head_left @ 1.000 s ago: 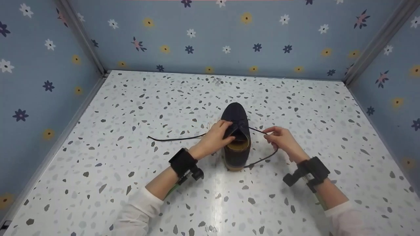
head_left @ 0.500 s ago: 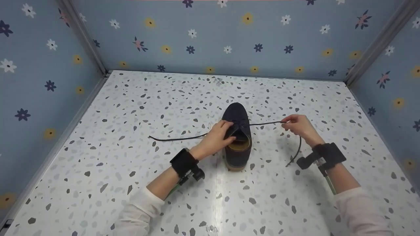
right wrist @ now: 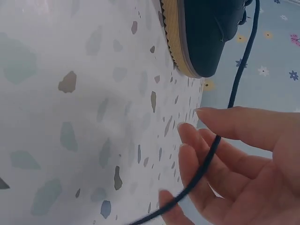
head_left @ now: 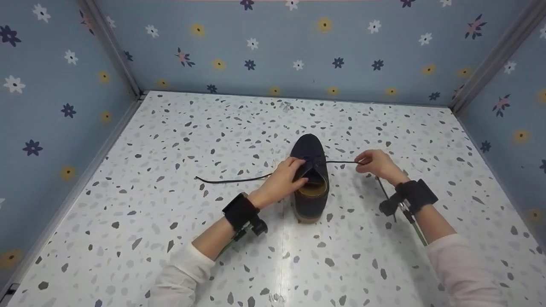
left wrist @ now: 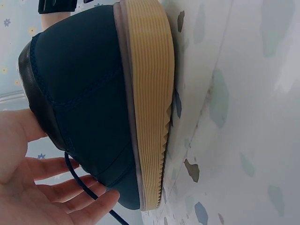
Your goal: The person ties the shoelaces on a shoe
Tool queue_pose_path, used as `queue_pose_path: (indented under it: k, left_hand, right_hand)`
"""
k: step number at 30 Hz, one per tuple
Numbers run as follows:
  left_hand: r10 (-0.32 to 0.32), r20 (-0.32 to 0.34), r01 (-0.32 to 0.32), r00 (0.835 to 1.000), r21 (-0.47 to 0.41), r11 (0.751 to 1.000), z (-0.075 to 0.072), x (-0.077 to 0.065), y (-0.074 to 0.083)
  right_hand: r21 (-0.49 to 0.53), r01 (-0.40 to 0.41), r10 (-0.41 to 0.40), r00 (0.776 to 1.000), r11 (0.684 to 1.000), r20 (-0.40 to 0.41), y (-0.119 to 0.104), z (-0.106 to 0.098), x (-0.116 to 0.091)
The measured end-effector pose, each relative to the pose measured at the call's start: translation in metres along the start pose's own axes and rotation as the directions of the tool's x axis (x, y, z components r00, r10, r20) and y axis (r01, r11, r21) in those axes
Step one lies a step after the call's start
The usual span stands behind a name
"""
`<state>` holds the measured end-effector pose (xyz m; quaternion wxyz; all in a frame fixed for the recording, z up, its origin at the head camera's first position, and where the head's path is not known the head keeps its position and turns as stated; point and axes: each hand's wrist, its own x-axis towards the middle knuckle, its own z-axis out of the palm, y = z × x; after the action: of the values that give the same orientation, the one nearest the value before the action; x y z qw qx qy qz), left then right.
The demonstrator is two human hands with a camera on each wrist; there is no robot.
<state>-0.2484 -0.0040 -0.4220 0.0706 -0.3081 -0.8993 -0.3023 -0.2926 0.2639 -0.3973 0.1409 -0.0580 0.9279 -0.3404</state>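
A dark navy lace-up shoe (head_left: 309,204) with a ribbed tan sole stands upright on the floor, toe pointing away from me. My left hand (head_left: 277,181) holds it from the left, fingers over the lacing and thumb at the opening. In the left wrist view, the fingers (left wrist: 105,206) lie along the shoe's side, beside the lace (left wrist: 82,185). Right of the shoe, my right hand (head_left: 375,164) holds the dark shoelace (head_left: 341,162) between thumb and fingers. That lace runs straight from shoe to hand, and its tail hangs below the palm.
Another lace end (head_left: 230,181) stretches left across the white speckled surface (head_left: 170,256). Blue flower-patterned panels (head_left: 277,47) enclose the back and both sides. Each wrist wears a black strap (head_left: 241,211) with a small camera.
My right hand first drew the lace out to the right and up, its tail swinging off the surface near the heel, then came back slightly left. The left hand stays on the shoe.
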Motion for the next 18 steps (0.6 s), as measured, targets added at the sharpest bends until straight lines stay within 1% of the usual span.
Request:
queue_pose_path:
  k: [2, 6, 9, 11, 12, 14, 16, 18]
  left_hand:
    - [-0.001, -0.002, 0.001, 1.0, 0.003, 1.0, 0.0, 0.0, 0.0]
    - [0.002, -0.001, -0.002, 1.0, 0.018, 1.0, 0.001, 0.001, 0.0]
    - [0.004, -0.003, -0.004, 1.0, 0.008, 1.0, 0.0, 0.002, 0.0]
    - [0.0, -0.016, 0.0, 1.0, -0.009, 1.0, -0.002, 0.001, 0.001]
    - [-0.001, -0.031, 0.001, 1.0, -0.017, 1.0, -0.003, 0.0, 0.001]
    - [0.011, -0.087, -0.013, 0.996, -0.031, 0.999, -0.005, -0.001, 0.002]
    - [0.026, -0.152, -0.033, 0.988, -0.046, 0.998, -0.007, -0.003, 0.003]
    - [0.041, -0.211, -0.054, 0.977, -0.059, 0.997, -0.008, -0.005, 0.006]
  right_hand:
    - [0.016, -0.002, 0.002, 1.0, 1.0, -0.001, 0.0, 0.002, 0.002]
    - [0.043, 0.036, -0.035, 0.999, 0.998, -0.031, -0.001, 0.002, 0.001]
    - [0.069, 0.067, -0.064, 0.997, 0.995, -0.044, -0.003, 0.001, -0.001]
    - [0.082, 0.087, -0.083, 0.995, 0.993, -0.046, -0.005, 0.0, -0.003]
    - [0.095, 0.096, -0.091, 0.994, 0.991, -0.052, -0.007, 0.0, -0.004]
    - [0.106, 0.124, -0.117, 0.991, 0.987, -0.066, -0.011, 0.0, -0.007]
    - [0.095, 0.152, -0.143, 0.985, 0.984, -0.093, -0.016, 0.002, -0.01]
    - [0.093, 0.178, -0.167, 0.979, 0.98, -0.121, -0.021, 0.005, -0.014]
